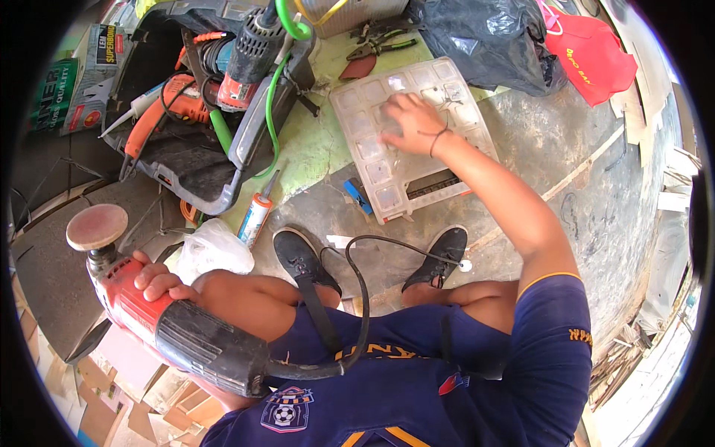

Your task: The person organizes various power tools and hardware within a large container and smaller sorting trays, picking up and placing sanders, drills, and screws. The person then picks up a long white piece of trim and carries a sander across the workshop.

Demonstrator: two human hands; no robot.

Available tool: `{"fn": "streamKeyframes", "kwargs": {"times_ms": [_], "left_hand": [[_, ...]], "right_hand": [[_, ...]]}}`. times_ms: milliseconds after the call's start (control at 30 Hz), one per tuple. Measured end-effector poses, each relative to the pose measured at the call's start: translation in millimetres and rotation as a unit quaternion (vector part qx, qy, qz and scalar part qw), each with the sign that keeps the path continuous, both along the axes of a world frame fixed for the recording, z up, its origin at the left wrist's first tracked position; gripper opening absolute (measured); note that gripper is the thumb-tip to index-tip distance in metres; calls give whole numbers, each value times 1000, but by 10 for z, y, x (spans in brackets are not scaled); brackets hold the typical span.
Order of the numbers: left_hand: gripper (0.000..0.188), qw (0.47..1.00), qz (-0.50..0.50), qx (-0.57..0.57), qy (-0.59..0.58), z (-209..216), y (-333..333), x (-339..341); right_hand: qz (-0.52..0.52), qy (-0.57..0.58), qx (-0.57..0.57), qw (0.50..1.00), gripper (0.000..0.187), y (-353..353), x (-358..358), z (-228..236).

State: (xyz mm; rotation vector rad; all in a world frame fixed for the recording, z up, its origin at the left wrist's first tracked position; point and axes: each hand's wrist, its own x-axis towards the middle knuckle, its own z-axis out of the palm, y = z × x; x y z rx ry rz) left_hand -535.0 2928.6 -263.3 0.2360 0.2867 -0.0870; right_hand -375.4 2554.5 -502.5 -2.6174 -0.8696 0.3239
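At the lower left, my left hand (159, 281) is wrapped round the body of a red and black angle grinder (208, 339). Its round, reddish sanding pad (97, 226) points up, and a black cord (365, 298) loops from its rear end across my lap. My right hand (413, 123) reaches forward over a clear plastic compartment organizer box (380, 160) lying on the floor. The fingers are bent and apart above its lid; I cannot tell how firmly they touch it. Small items in the compartments are too blurred to name.
A black open tool case (246, 149) with an orange power tool (175, 108) stands far left. Near it lie a sealant tube (255, 217), a white plastic bag (216, 249) and a blue clip-like piece (358, 197). Pliers (372, 48), a black bag (491, 41) and a red bag (592, 59) lie at the back.
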Motion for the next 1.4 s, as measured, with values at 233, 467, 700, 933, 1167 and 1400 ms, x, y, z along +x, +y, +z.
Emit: {"fn": "streamKeyframes", "kwargs": {"times_ms": [233, 467, 700, 933, 1167, 1400], "left_hand": [[71, 999, 24, 42, -11, 118, -141, -51], [73, 998, 53, 41, -17, 112, -250, -62], [72, 996, 74, 10, -49, 131, -215, -104], [69, 996, 64, 3, -59, 113, -262, -65], [62, 999, 31, -7, -37, 106, -168, -127], [55, 999, 42, 0, 0, 79, -67, -122]], "right_hand": [[206, -28, -230, 951, 71, -590, -916, 398], [135, -52, -135, 980, 47, -552, -831, 974], [167, 76, -117, 976, 34, -467, -718, 1637], [48, -3, -102, 994, 29, -513, 302, 2015], [10, -339, 107, 935, 24, 130, 1151, 1937], [67, -169, 28, 983, 27, -431, 269, 1257]]}}
